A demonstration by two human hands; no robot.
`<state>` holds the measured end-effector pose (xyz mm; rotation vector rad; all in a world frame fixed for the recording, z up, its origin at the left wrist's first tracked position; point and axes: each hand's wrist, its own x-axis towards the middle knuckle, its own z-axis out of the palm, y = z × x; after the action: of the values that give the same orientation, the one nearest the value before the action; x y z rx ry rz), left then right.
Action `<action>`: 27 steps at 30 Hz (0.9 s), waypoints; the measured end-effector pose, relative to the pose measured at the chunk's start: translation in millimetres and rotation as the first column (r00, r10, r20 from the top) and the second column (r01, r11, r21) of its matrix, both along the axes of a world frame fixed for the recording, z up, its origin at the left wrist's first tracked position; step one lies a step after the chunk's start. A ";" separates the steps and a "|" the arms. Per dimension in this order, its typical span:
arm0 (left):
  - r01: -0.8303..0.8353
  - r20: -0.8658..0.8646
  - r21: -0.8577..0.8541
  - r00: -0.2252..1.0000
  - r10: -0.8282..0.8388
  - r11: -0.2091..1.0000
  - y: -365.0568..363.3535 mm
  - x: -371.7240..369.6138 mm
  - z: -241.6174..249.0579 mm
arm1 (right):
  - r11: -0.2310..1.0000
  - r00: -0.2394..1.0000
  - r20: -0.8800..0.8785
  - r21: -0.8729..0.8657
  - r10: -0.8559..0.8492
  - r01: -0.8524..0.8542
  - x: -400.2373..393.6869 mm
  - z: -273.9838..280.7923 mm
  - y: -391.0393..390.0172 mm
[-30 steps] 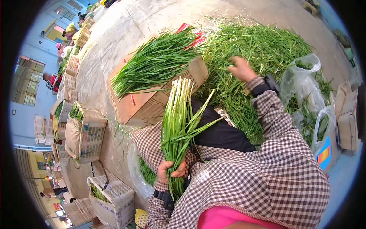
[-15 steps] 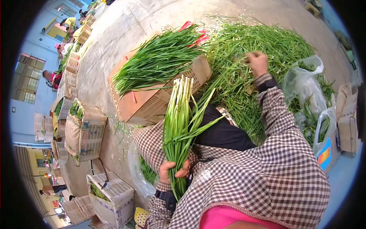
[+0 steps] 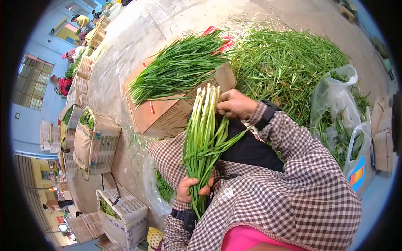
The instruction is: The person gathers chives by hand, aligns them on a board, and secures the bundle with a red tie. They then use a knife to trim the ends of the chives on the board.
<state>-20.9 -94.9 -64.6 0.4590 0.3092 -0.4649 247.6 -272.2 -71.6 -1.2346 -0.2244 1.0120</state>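
My left hand [image 3: 187, 189] is closed around the lower, leafy part of a bunch of garlic chives [image 3: 200, 142]. The pale stem ends point away from me, and a few leaves stick out to the right. At the upper right side of the bunch, my right hand [image 3: 238, 103] has its fingers pinched together against the stems, just below their tips. Just what lies between those fingertips is partly hidden. Beyond the bunch, a heap of green chives [image 3: 180, 69] lies on a brown board [image 3: 140, 115] on top of a plastic crate [image 3: 176, 119].
Loose leaves and trimmings form a big pile [image 3: 289, 71] on the floor at the right. Clear plastic bags [image 3: 339, 98] stand beside it. Red strips [image 3: 226, 44] lie behind the heap. Packed crates [image 3: 98, 144] line the left, with other people [image 3: 65, 85] farther back.
My right hand has come from over the trimmings pile back to the stems in the bunch. The left hand keeps its hold, and the whole view has shifted slightly.
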 end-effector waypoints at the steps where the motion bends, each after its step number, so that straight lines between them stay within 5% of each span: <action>1: -0.009 -0.003 -0.004 1.000 0.009 1.000 -0.6 -2.2 -0.7 | 0.999 0.999 0.039 -0.038 -0.026 0.028 1.7 1.0 -8.7; 3: 0.035 -0.037 0.262 0.999 -0.026 0.964 -2.2 -0.3 -0.9 | 0.995 0.973 0.225 -0.096 0.058 -0.038 11.0 -7.4 -26.0; 4: 0.049 -0.049 0.263 0.998 -0.038 0.963 -3.9 2.4 -0.2 | 0.992 0.946 0.317 -0.127 0.062 -0.023 15.3 -14.0 -34.3; 5: 0.050 -0.042 0.260 0.998 -0.040 0.964 -4.1 4.0 0.8 | 0.958 0.735 0.658 -0.283 0.162 0.043 28.2 -22.7 -43.0; 6: 0.068 -0.020 0.290 0.998 -0.065 0.954 -4.1 5.1 1.9 | 0.932 0.709 0.696 -0.324 0.119 0.163 33.7 -11.6 -53.0; 7: 0.085 0.000 0.321 0.996 -0.090 0.943 -4.7 6.2 3.4 | 0.876 0.770 0.637 -0.393 0.040 0.279 42.5 3.4 -69.3; 9: 0.084 0.016 0.340 0.995 -0.095 0.937 -8.5 6.3 9.8 | 0.674 0.623 0.648 -0.223 -0.438 0.705 74.1 -10.3 -101.9; 10: 0.096 0.007 0.396 0.994 -0.108 0.913 -10.3 6.5 12.5 | 0.547 0.505 0.711 -0.200 -0.490 0.813 97.4 -25.3 -125.5; 11: 0.108 -0.003 0.452 0.993 -0.119 0.885 -11.8 7.3 15.9 | 0.550 0.506 0.711 -0.199 -0.489 0.811 98.1 -28.8 -133.0; 12: 0.117 -0.016 0.487 0.992 -0.124 0.865 -13.8 8.9 19.7 | 0.328 0.363 0.922 -0.304 -0.137 0.894 101.5 -31.9 -138.4; 13: 0.117 -0.017 0.488 0.992 -0.125 0.865 -15.5 9.0 21.2 | 0.072 0.254 0.926 -0.284 0.280 0.956 103.3 -37.2 -142.6; 15: 0.118 0.004 0.525 0.990 -0.141 0.843 -17.7 11.2 22.6 | 0.392 0.432 0.891 -0.450 0.140 0.802 89.4 -22.5 -119.8; 17: 0.133 -0.020 0.535 0.989 -0.144 0.834 -18.5 10.3 21.8 | 0.757 0.744 0.660 -0.540 0.108 0.369 56.0 21.7 -85.2; 18: 0.136 -0.026 0.552 0.989 -0.146 0.823 -19.1 9.7 22.4 | 0.889 0.762 0.641 -0.399 0.095 0.225 47.3 9.6 -70.8; 20: 0.130 -0.017 0.575 0.989 -0.147 0.808 -19.6 11.6 23.6 | 0.911 0.818 0.540 -0.410 0.198 0.049 26.5 2.2 -45.4; 21: 0.114 -0.019 0.591 0.992 -0.128 0.799 -20.4 10.6 23.7 | 0.951 0.618 0.774 -0.278 0.140 0.133 22.9 -13.2 -36.7; 23: 0.095 -0.023 0.604 0.995 -0.102 0.791 -21.5 6.4 22.7 | 0.985 0.846 0.531 -0.121 -0.044 0.126 17.1 -24.2 -36.1; 24: 0.068 -0.001 0.612 0.996 -0.086 0.788 -20.8 4.4 21.1 | 0.985 0.848 0.529 -0.122 -0.042 0.125 8.0 -13.0 -37.0; 26: 0.028 0.029 0.594 0.998 -0.056 0.804 -17.9 0.9 15.5 | 0.977 0.975 0.088 0.071 -0.205 0.199 -4.1 10.5 -42.2; 27: 0.027 0.032 0.593 0.998 -0.057 0.805 -16.0 -0.4 14.0 | 0.977 0.974 0.091 0.070 -0.207 0.201 -2.6 5.6 -44.0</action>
<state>-21.3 -110.9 -50.6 1.0951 0.3988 -0.3924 245.0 -316.2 -66.0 -1.2265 -0.1984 0.7635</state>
